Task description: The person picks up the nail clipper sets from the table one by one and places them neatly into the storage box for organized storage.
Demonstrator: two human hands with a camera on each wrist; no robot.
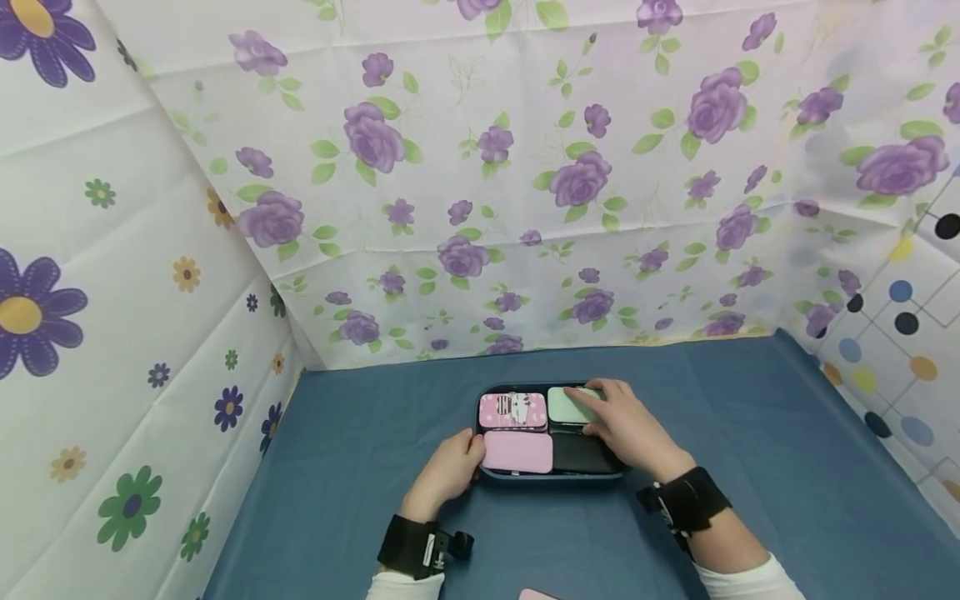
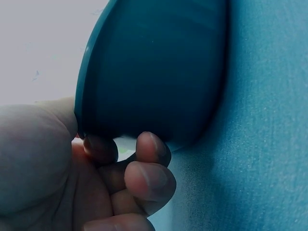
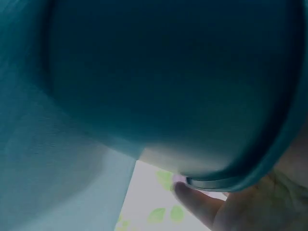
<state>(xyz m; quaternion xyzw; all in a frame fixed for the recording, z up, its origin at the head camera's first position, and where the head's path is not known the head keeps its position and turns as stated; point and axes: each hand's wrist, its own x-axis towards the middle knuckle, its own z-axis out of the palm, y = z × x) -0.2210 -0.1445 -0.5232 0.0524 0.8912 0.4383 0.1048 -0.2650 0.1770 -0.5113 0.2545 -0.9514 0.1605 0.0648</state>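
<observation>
A dark blue tray point(image 1: 525, 477) with raised walls holds several rounded boxes. A pink patterned tin with a cartoon figure point(image 1: 513, 410) lies back left, a plain pink case point(image 1: 517, 452) front left, a black case point(image 1: 581, 454) front right and a light green tin point(image 1: 564, 406) back right. My left hand point(image 1: 450, 467) grips the tray's left end; the left wrist view has the fingers point(image 2: 151, 180) curled by its outer wall. Over the tray's right end, my right hand point(image 1: 626, 421) holds the green tin, fingers across its top and thumb at its front edge.
A pink object point(image 1: 536, 595) is cut off at the bottom edge of the head view. Blue cloth point(image 1: 360, 433) covers the table. Floral sheets point(image 1: 465, 208) rise at the back and left, with a dotted sheet point(image 1: 900, 358) at the right.
</observation>
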